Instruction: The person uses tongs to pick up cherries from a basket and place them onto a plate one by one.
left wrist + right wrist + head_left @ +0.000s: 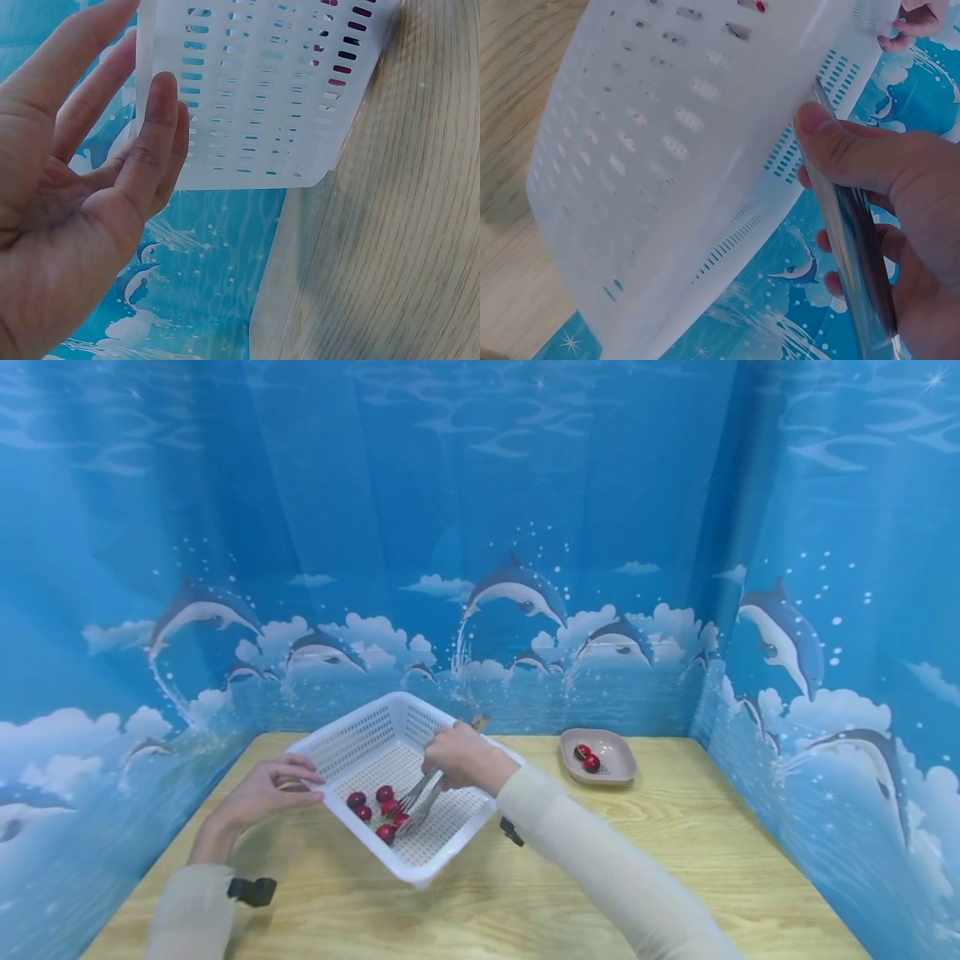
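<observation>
R fingers [447,755] grip tongs [426,787] | L fingers [291,773] hold bskt [354,737] | tips @ cherries [386,833]

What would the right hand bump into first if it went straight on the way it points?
Probably the red cherries in the white basket: the metal tongs in the right hand aim at them. The tips may be touching; depth is unclear.

Light wood-grain tabletop [660,860] under R grip [463,755], spreading out L & R of it. Behind grip, blue ocean-print curtain [420,485] w/ soft vert. folds. Lg leaping-dolphin print [517,581] above & a bit R of grip; white cloud print [382,637] up & L. Far R of grip, side curtain [862,518], same pattern, w/ diving-dolphin print [791,635].
</observation>
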Available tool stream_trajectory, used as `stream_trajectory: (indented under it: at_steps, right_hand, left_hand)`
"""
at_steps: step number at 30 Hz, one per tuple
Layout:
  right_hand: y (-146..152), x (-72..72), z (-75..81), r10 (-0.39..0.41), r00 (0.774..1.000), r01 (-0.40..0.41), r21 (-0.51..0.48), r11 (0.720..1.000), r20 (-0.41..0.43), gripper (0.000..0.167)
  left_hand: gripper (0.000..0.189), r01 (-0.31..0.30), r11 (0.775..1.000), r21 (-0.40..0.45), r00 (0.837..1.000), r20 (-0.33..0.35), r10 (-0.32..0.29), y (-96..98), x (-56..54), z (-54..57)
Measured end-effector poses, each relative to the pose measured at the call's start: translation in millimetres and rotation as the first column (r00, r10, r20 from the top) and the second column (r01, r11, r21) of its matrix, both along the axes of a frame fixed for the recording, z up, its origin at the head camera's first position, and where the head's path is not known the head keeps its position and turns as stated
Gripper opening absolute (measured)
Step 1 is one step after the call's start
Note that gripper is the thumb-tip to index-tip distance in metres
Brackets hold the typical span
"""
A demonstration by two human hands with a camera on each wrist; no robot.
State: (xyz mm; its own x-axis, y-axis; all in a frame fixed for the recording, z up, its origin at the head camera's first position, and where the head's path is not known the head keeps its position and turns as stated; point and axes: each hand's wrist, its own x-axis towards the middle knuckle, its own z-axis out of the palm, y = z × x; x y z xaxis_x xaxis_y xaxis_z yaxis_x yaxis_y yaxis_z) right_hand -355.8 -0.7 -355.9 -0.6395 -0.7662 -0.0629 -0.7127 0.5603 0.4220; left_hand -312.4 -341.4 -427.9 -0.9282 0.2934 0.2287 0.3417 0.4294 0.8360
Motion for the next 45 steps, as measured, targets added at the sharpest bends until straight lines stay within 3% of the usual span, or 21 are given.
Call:
stream_trajectory:
  at_steps: [8,13,23,31,45]
  right_hand:
    - [-1.4,1.9,-1.6,0.001,1.0,0.0,0.024,1.0,-0.025,0.039]
    - [0.4,2.1,-1.5,0.014,0.999,-0.014,0.017,1.0,-0.03,0.036]
    - [8.6,2.2,2.7,-0.017,0.999,0.019,-0.063,0.998,0.028,0.034]
    - [15.8,1.8,8.5,-0.012,1.0,0.013,-0.053,0.998,0.016,0.036]
    - [29.7,4.6,19.0,-0.011,1.0,0.01,-0.133,0.991,-0.003,0.037]
  left_hand:
    - [0.03,-0.031,0.999,-0.033,0.999,0.021,0.031,2.7,2.0,3.9]
    - [0.029,-0.011,1.0,-0.004,1.0,0.003,0.011,2.2,1.5,2.1]
    - [0.028,0.01,1.0,0.024,1.0,-0.016,-0.01,2.6,3.4,2.9]
    - [0.029,-0.013,1.0,-0.004,1.0,0.005,0.013,3.0,3.0,3.7]
    - [0.028,-0.018,1.0,-0.022,1.0,-0.015,0.018,1.0,2.0,1.3]
